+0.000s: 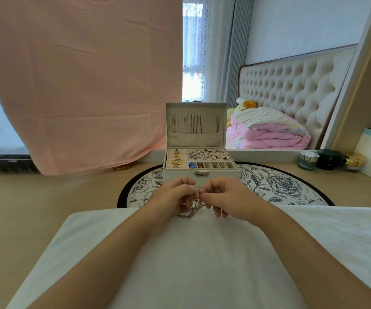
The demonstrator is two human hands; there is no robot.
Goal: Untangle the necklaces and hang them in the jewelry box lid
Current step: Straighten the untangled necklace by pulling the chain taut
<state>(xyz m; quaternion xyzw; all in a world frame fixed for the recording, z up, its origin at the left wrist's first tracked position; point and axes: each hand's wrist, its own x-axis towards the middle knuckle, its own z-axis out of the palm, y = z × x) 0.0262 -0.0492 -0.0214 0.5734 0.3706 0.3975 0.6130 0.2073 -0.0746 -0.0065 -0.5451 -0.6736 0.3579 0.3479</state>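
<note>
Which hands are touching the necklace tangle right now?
Touching, both. The head view shows the left hand with fingers curled round the necklace tangle and the right hand pinching its top, with no gap at either.

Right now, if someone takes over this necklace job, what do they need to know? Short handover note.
Left hand: holds the tangled necklaces, fingers curled round the bundle.
Right hand: pinches a chain at the top of the same tangle.
Tangle: its lower loops rest on the white towel, in front of the jewelry box; the lid stands open.
Done: several chains hang in the lid.
Left: free each chain from the tangle and hang it there.
</note>
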